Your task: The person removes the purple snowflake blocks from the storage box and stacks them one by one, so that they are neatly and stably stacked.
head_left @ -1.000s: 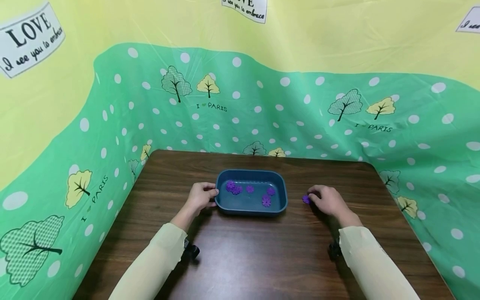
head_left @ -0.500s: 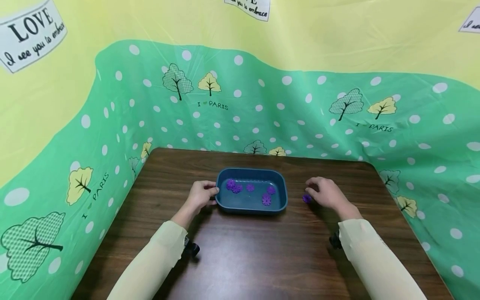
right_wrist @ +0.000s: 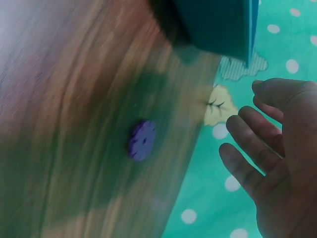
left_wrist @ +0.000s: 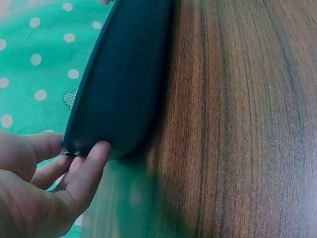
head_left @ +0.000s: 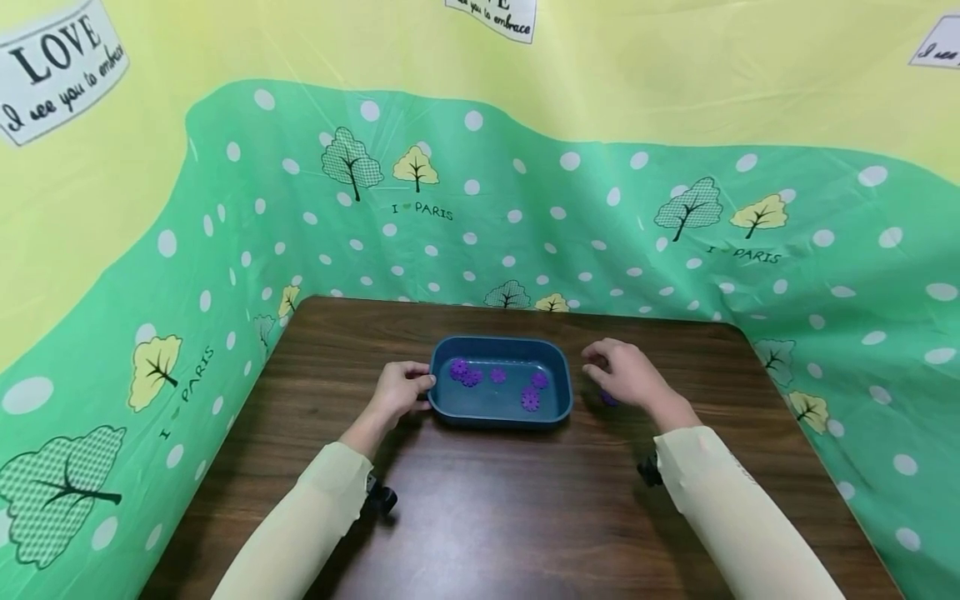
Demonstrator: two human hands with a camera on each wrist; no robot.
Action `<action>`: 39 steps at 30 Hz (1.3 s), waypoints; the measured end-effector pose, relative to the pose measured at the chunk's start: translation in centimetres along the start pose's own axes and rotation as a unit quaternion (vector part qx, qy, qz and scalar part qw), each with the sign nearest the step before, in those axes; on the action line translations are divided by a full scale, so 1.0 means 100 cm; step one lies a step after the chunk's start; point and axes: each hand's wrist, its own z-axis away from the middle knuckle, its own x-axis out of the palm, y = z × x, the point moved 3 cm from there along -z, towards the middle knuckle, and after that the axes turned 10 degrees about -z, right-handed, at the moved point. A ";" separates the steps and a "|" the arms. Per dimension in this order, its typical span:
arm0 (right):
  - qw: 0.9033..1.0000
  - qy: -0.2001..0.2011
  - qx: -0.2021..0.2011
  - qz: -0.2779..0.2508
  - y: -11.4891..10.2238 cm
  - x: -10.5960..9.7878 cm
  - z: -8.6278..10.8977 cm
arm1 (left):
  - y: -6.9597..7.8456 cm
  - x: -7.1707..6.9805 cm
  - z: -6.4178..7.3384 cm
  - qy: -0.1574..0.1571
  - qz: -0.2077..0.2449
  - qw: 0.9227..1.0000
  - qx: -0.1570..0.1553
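Note:
A dark blue rectangular tray (head_left: 501,410) sits on the table with several purple flower-shaped pieces (head_left: 531,400) inside it. My left hand (head_left: 397,389) pinches the tray's left end; in the left wrist view its thumb is at the rim and its fingers (left_wrist: 91,171) lie against the outer wall. To the right of the tray, my right hand (head_left: 628,372) is raised above the table, fingers loosely bent, and nothing shows between them. Below it, one more purple flower-shaped piece (right_wrist: 142,140) lies on the wood, apart from the hand and partly hidden by it in the head view.
The brown wood-grain table (head_left: 480,517) has its far edge against a green and yellow printed cloth (head_left: 450,192) that hangs behind and at both sides. A small black wrist camera (head_left: 384,498) is under the left sleeve, and another is at the right wrist.
My right hand has lifted off the loose purple piece and moved left toward the tray, leaving that piece on the table. The left hand and the tray stay in place.

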 end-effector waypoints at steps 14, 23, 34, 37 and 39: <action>1.000 -0.018 -0.021 -0.010 -0.037 0.017 -0.020 | 0.001 0.000 0.001 0.000 -0.003 1.000 0.002; 0.998 -0.058 -0.036 0.011 -0.052 0.039 -0.025 | 0.001 0.000 0.001 -0.001 -0.001 1.000 0.000; 0.995 -0.072 -0.051 0.046 -0.064 0.057 -0.026 | 0.002 -0.002 0.002 -0.001 0.002 1.000 -0.001; 0.994 -0.089 -0.054 0.043 -0.068 0.062 -0.026 | 0.001 -0.001 0.001 -0.001 0.001 1.000 0.000; 0.993 -0.099 -0.054 0.043 -0.069 0.065 -0.025 | 0.000 0.000 0.001 -0.001 0.002 1.000 -0.001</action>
